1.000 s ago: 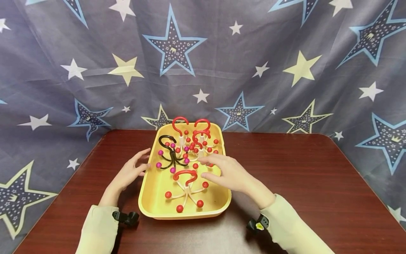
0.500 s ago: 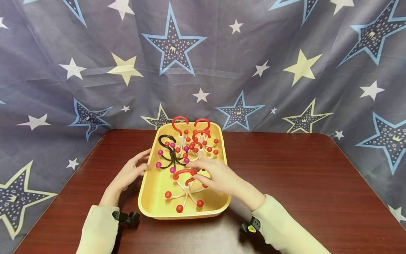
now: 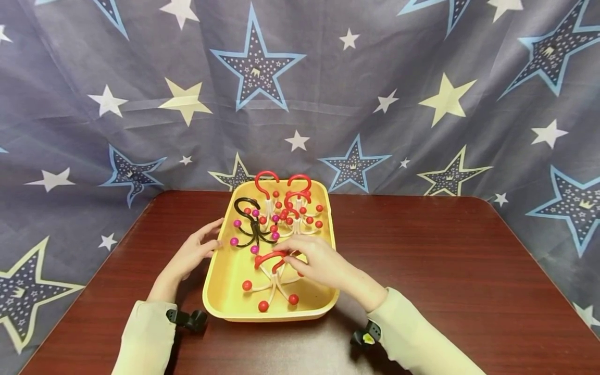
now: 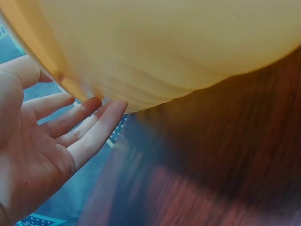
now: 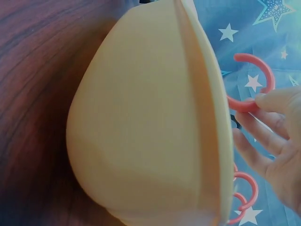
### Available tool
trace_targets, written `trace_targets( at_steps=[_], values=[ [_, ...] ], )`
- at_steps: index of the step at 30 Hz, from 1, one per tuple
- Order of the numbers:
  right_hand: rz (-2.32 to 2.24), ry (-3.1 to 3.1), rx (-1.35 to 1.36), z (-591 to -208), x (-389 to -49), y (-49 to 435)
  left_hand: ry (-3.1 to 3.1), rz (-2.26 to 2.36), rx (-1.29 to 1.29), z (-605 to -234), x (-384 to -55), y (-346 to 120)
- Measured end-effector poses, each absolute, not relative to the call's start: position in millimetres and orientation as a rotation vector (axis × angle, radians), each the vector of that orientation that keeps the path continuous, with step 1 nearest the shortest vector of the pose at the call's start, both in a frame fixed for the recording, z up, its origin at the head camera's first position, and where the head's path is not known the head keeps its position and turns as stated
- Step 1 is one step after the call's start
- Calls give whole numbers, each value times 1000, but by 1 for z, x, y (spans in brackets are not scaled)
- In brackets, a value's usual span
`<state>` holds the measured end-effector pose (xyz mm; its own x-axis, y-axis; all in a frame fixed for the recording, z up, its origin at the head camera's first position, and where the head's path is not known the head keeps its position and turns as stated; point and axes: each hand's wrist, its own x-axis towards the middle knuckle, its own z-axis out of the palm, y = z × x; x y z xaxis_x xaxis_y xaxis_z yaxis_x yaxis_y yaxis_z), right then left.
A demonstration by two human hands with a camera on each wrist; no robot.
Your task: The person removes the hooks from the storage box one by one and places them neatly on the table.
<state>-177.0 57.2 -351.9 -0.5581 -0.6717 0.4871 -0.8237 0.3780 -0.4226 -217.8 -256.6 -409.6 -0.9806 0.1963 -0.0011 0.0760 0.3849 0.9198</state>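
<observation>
In the head view a yellow tray point(image 3: 228, 299) stands between my hands. My right hand point(image 3: 323, 264) reaches over its right rim and pinches the curved red top of the nearest white multi-armed hook point(image 3: 274, 281), whose arms end in red balls. The right wrist view shows thumb and fingers on that red curve point(image 5: 263, 68). My left hand point(image 3: 189, 255) is at the tray's left rim. Its fingers are fairly straight beside the outer wall point(image 4: 155, 52) in the left wrist view. A black hook point(image 3: 255, 228) with magenta balls lies behind the pinched one.
Several more red-and-white hooks point(image 3: 297, 219) crowd the tray's far end, their ball-tipped arms overlapping. The tray rests on a dark reddish wooden table point(image 3: 422, 271). A grey star-patterned cloth point(image 3: 319, 94) hangs behind the table's far edge.
My right hand has moved left and taken hold of the front hook's red curve. That hook has shifted slightly left and turned a little. The left hand stays at the rim.
</observation>
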Motion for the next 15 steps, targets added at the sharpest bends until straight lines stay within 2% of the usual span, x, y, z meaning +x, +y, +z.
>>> trace_targets(
  at_steps=[15],
  values=[
    [1006,-2428,1308,-352,-176,53,2503,1714,246,-412,-216,-256]
  ],
)
